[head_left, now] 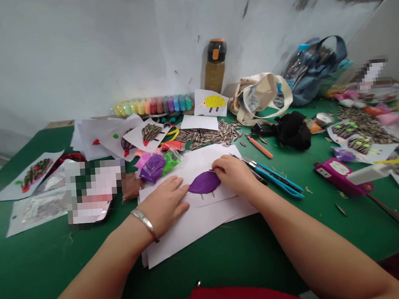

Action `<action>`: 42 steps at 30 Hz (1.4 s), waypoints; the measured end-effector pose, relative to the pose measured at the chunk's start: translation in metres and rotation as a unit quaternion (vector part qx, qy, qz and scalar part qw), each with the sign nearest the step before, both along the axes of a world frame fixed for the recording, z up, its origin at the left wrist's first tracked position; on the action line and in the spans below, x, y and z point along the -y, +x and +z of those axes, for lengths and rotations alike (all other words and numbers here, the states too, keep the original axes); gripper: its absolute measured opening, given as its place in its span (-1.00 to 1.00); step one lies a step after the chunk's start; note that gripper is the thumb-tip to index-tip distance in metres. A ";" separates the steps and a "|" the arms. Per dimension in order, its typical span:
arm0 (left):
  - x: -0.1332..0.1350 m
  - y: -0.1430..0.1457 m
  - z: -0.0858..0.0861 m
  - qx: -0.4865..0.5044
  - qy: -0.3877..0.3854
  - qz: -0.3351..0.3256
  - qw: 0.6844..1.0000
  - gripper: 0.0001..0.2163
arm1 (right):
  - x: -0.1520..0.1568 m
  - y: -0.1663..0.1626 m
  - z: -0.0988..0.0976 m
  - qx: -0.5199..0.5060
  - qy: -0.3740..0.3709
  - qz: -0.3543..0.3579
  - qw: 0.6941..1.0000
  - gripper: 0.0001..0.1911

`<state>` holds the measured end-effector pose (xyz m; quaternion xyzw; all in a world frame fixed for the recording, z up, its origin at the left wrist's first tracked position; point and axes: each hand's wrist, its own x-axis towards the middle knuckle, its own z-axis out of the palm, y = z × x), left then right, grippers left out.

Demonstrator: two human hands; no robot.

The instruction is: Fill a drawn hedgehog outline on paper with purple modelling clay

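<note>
In the head view, the purple shape [203,184] lies on the white sheet [195,161] between the person's two hands, short grey strokes just below it; the left hand [165,201] rests palm down at its left end, fingers spread and relaxed, gripping nothing; the right hand [233,174] is at the other end, thumb and fingertips drawn together over the upper edge; a small dark sliver shows there, too small to name, so whether the fingers pinch it or only press the purple surface cannot be told; the step in hand appears to be close fingertip work on that right end, with the left hand apparently steadying the paper; the next move would seem to call for light, exact pressure from the right fingertips and a sheet kept from sliding; behind the sheet lies a heap of striped seeds [212,137]; a bag of purple material [153,167] sits beyond the left hand, and a blue-handled tool [276,176] lies beside the right wrist.
</note>
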<state>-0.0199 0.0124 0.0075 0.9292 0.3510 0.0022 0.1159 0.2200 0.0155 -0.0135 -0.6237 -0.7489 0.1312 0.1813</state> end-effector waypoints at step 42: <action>0.002 0.004 0.005 -0.022 -0.010 0.003 1.000 -0.72 | 0.002 -0.011 0.000 0.070 0.010 0.005 0.997 -0.71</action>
